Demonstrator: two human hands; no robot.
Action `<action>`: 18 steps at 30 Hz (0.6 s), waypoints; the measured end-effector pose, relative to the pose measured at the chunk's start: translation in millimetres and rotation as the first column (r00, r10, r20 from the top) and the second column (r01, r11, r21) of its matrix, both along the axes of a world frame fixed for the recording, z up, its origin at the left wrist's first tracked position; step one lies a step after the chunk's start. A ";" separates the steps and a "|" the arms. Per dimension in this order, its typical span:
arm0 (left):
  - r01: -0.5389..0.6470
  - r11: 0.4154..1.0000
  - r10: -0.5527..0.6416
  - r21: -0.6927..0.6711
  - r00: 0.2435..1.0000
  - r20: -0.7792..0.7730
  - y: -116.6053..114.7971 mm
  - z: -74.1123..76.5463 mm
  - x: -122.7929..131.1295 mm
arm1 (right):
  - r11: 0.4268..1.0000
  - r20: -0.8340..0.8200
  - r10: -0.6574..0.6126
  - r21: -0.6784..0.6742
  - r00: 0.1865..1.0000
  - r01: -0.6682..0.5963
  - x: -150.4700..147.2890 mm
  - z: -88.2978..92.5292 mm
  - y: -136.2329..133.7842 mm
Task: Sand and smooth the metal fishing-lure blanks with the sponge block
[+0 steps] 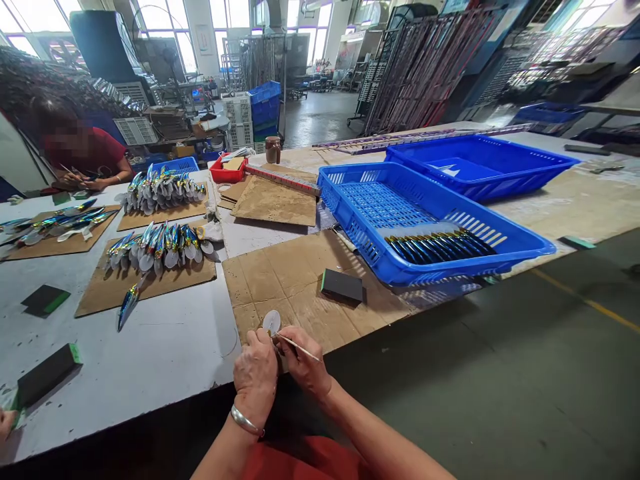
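Close to the table's front edge, my left hand (256, 370) is closed around a fishing lure. The lure's round clear lip (271, 321) sticks up past my fingers, which hide most of its body. My right hand (305, 367) pinches a thin pale stick-like tool (306, 351), its tip near the base of the lip. Both hands meet at the edge of a cardboard sheet (280, 287). On that sheet lies a dark sanding block (342, 287).
A blue basket (350, 217) holds a row of dark lures (440, 247); behind it stands another blue tray (520, 180). Lure piles (160, 247) lie on cardboard at left, with a single lure (129, 305) in front. A co-worker (85, 153) sits at far left.
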State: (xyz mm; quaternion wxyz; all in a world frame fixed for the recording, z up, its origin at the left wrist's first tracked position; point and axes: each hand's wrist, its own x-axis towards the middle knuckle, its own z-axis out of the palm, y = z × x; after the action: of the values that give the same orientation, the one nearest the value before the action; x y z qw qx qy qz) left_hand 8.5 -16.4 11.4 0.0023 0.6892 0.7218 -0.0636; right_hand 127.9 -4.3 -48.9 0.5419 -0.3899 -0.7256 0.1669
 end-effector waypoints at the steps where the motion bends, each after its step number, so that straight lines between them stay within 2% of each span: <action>1: -0.005 1.000 0.005 -0.001 1.000 -0.002 -0.1 0.5 0.3 | 1.000 0.001 0.016 0.014 1.000 -0.016 0.0 0.1 0.2; 9: -0.014 1.000 0.014 -0.010 1.000 0.014 -0.5 -0.3 2.5 | 0.992 0.074 0.034 0.117 0.997 -0.042 1.1 -3.4 -0.5; 18: -0.029 0.999 0.031 -0.041 0.999 0.033 0.7 0.4 2.3 | 0.988 -0.006 0.153 0.034 0.988 -0.153 4.5 0.4 -2.9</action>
State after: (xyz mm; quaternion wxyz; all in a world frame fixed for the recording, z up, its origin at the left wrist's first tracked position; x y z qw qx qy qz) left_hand 10.8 -15.8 11.9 0.0294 0.6791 0.7304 -0.0667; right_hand 132.4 -7.2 -48.5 0.5370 -0.3233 -0.7537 0.1974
